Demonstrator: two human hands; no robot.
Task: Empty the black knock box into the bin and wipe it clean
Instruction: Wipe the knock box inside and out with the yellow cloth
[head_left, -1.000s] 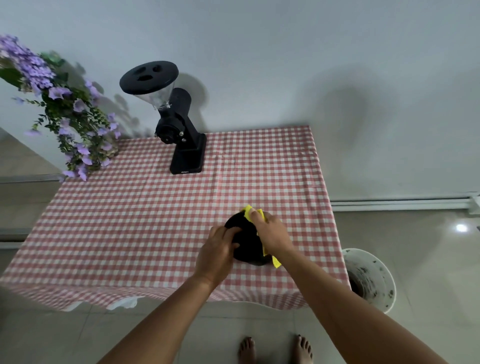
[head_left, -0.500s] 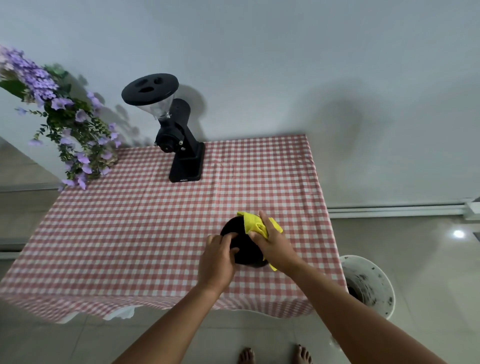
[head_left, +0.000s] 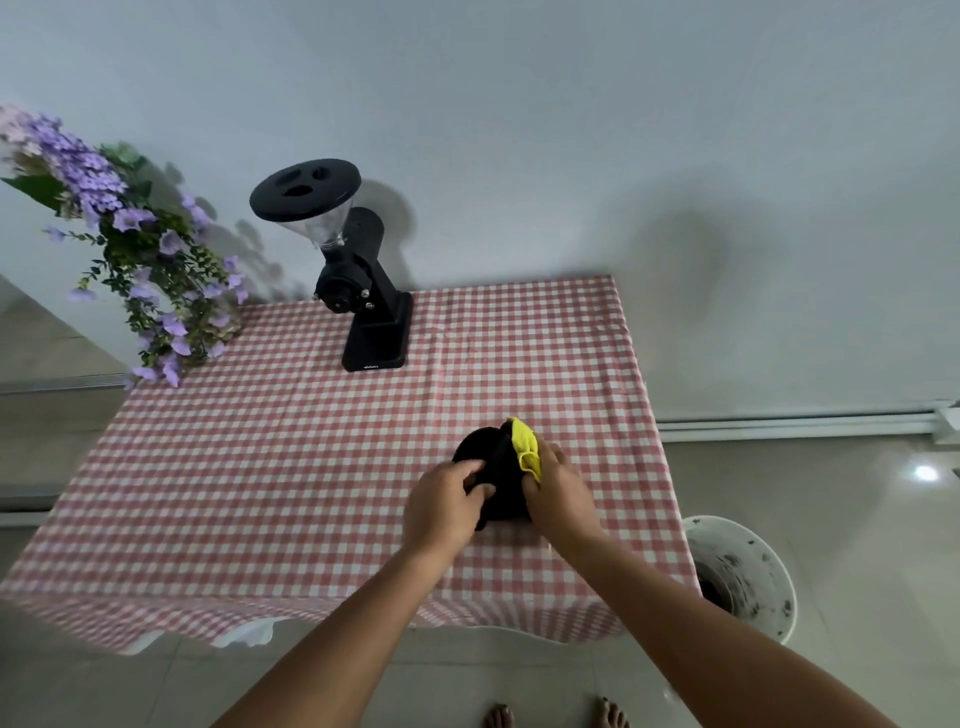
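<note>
The black knock box (head_left: 500, 470) rests on the red-checked tablecloth (head_left: 291, 467) near the table's front right. My left hand (head_left: 444, 501) grips its near left rim and steadies it. My right hand (head_left: 560, 486) presses a folded yellow cloth (head_left: 525, 446) against the box's right side; part of the cloth is tucked under my fingers. The white bin (head_left: 743, 574) stands on the floor to the right of the table, with dark coffee grounds smeared inside it.
A black coffee grinder (head_left: 358, 280) with a clear hopper stands at the back of the table. Purple flowers (head_left: 130, 249) hang over the back left corner. The wall runs behind the table. My bare feet (head_left: 556, 717) are on the tiled floor below.
My right hand has slid the yellow cloth from the box's top rim round to its right side. My left hand stays on the box. The camera has tilted slightly.
</note>
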